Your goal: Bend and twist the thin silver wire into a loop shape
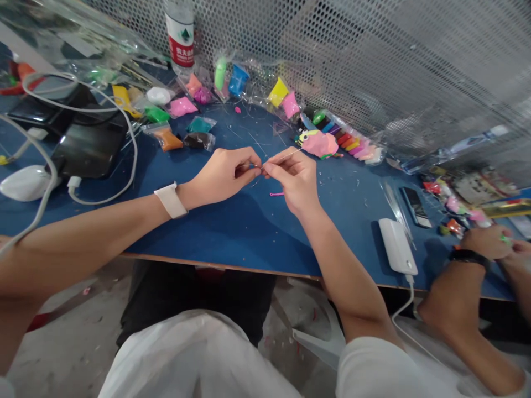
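Note:
My left hand (224, 176) and my right hand (297, 179) meet fingertip to fingertip above the blue table (232, 232). Both are closed in a pinch. A tiny dark bit shows where the fingertips join, too small to name. Out of my right hand a thin pale strand (295, 151) sticks up toward the right. Just beyond that hand lies a pink clay figure (320, 144) with a yellow face part and a googly eye. Beneath the right hand, a small purple stick with a looped end (275, 194) rests on the table, partly hidden.
Bags of coloured clay (168, 138) line the back, beside a water bottle (181, 41) and a perforated metal panel (352, 61). Black power banks (89, 146) with white cables lie left. Rightward are a white power bank (397, 246), a phone (416, 207) and another person's hands (485, 243).

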A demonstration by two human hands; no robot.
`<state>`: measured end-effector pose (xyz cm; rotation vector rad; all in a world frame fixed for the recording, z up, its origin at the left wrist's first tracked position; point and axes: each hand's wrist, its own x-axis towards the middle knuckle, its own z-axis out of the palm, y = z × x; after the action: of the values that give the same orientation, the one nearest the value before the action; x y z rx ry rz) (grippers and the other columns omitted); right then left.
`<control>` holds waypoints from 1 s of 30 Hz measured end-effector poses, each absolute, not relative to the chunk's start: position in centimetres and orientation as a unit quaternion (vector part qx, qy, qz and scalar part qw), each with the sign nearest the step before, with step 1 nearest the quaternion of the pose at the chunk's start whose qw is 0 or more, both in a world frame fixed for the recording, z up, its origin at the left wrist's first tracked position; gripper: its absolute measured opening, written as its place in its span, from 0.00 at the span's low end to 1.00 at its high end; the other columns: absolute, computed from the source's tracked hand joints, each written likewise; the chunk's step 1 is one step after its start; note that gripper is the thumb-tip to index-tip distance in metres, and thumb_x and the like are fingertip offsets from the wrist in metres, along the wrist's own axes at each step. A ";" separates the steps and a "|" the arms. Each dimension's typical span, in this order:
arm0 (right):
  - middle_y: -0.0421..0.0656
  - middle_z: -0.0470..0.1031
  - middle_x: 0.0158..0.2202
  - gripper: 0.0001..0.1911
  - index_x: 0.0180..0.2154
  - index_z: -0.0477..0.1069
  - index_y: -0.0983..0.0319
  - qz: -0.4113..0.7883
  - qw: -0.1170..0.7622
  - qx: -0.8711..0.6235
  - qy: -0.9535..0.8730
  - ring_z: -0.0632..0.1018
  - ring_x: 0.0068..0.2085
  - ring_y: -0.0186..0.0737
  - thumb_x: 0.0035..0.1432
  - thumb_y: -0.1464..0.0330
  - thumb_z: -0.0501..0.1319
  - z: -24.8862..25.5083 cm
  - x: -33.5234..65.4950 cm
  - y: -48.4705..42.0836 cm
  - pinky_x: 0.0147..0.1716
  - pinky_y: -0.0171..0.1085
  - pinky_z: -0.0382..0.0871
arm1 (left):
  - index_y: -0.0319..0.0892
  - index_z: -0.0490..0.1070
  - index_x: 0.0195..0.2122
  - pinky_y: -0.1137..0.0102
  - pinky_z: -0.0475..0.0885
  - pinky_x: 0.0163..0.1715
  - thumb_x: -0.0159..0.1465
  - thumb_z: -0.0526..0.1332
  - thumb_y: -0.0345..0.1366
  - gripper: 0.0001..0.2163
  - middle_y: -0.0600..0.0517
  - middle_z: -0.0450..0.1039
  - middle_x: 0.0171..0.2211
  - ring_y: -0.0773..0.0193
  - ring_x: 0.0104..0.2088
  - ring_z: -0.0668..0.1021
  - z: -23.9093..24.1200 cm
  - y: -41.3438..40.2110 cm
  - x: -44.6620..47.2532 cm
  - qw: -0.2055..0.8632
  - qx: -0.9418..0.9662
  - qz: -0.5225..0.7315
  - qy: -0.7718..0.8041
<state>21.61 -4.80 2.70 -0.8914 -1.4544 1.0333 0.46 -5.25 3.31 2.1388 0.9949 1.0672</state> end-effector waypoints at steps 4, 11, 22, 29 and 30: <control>0.33 0.83 0.31 0.14 0.33 0.81 0.54 0.467 0.523 -0.381 -0.603 0.83 0.32 0.34 0.51 0.60 0.83 2.5 21.9 -4.5 0.37 0.38 0.81 | 0.44 0.79 0.42 0.69 0.64 0.30 0.70 0.63 0.32 0.04 0.59 0.66 0.23 0.68 0.24 0.68 3.1 -5.2 0.4 0.264 0.804 0.395 0.357; 0.35 0.83 0.32 0.21 0.39 0.78 0.55 0.553 0.500 -0.371 -0.554 0.85 0.36 0.37 0.50 0.57 0.83 2.5 22.3 -4.2 0.42 0.41 0.83 | 0.44 0.79 0.43 0.69 0.65 0.31 0.72 0.62 0.32 0.06 0.58 0.65 0.24 0.68 0.24 0.67 3.0 -5.2 0.3 0.243 0.819 0.404 0.326; 0.35 0.81 0.32 0.28 0.45 0.80 0.55 0.578 0.479 -0.368 -0.550 0.83 0.35 0.35 0.50 0.50 0.85 2.1 22.2 -4.1 0.41 0.39 0.83 | 0.43 0.79 0.43 0.70 0.66 0.31 0.72 0.60 0.32 0.07 0.56 0.70 0.26 0.69 0.25 0.69 2.8 -5.2 0.3 0.218 0.824 0.410 0.324; 0.34 0.80 0.30 0.21 0.40 0.85 0.56 0.589 0.487 -0.369 -0.530 0.79 0.31 0.30 0.52 0.52 0.84 3.3 21.3 -5.2 0.33 0.33 0.75 | 0.44 0.78 0.42 0.71 0.66 0.28 0.72 0.61 0.31 0.06 0.58 0.67 0.24 0.69 0.23 0.68 2.1 -4.9 0.1 0.170 0.832 0.447 0.280; 0.34 0.80 0.30 0.21 0.40 0.85 0.56 0.598 0.482 -0.369 -0.523 0.79 0.31 0.30 0.52 0.52 0.84 3.4 21.3 -5.3 0.33 0.33 0.74 | 0.44 0.78 0.43 0.71 0.67 0.28 0.72 0.61 0.31 0.06 0.58 0.68 0.24 0.69 0.23 0.69 2.1 -4.8 0.1 0.161 0.835 0.449 0.275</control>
<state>21.28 -5.34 3.39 -0.9000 -1.2748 1.4577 0.12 -4.84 2.05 2.3840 0.7849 1.2831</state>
